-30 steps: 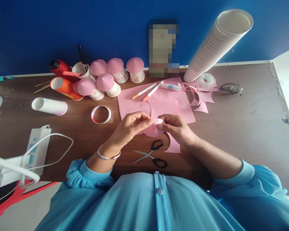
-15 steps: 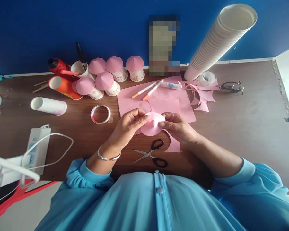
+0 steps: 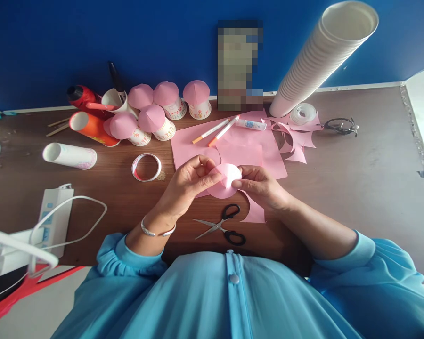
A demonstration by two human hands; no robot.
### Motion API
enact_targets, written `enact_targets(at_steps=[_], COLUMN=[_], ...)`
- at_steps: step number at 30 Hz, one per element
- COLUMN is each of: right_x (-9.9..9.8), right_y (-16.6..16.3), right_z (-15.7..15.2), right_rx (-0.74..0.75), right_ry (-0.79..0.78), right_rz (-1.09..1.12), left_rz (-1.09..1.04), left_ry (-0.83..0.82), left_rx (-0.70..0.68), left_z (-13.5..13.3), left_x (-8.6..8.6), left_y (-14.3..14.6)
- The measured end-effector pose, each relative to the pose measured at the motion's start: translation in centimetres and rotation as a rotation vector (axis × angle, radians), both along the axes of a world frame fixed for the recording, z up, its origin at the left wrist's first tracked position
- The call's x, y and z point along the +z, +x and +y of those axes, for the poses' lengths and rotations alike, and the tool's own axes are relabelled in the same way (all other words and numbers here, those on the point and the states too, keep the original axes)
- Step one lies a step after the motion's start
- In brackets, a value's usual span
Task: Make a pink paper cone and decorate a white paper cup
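Observation:
A round pink paper cut-out [image 3: 226,181] is held between both hands just above the brown table [image 3: 356,174]. My left hand [image 3: 189,181] pinches its left edge with curled fingers. My right hand [image 3: 259,186] pinches its right edge, where the paper curls into a shallow cone. Black-handled scissors [image 3: 224,226] lie open on the table right below my hands. Pink paper sheets [image 3: 265,148] lie flat behind the cut-out.
Several paper cups with pink cone tops [image 3: 155,110] stand at the back. A tall leaning stack of white cups [image 3: 321,54], a tape roll [image 3: 303,114], two markers [image 3: 217,132], a glue tube [image 3: 252,125], a tape ring [image 3: 147,167], lying cups [image 3: 70,155] and a white power strip [image 3: 53,216] surround me.
The pink cut-out has been lifted slightly and curled more into a cone between my fingers. Both hands shifted a little upward.

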State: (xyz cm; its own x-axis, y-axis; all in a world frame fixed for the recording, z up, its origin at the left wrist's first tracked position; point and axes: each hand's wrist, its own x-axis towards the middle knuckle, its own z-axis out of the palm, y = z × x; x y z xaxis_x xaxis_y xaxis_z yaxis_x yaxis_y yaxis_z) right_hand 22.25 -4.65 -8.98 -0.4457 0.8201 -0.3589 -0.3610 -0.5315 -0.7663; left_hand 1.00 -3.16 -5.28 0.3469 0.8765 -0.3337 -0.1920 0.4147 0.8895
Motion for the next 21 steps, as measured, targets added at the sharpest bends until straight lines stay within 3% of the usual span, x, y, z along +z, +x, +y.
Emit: enact_targets(at_steps=[5, 21], right_x=[-0.22, -0.04], right_y=[0.20, 0.53], right_z=[0.04, 0.41], right_rx=[0.008, 0.005], right_ry=[0.018, -0.005], right_rz=[-0.023, 0.030], left_rz=[0.022, 0.073], left_ry=[-0.061, -0.043], left_rx=[-0.026, -0.037], left_z=[0.03, 0.05], left_x=[0.24, 0.44], left_y=[0.07, -0.51])
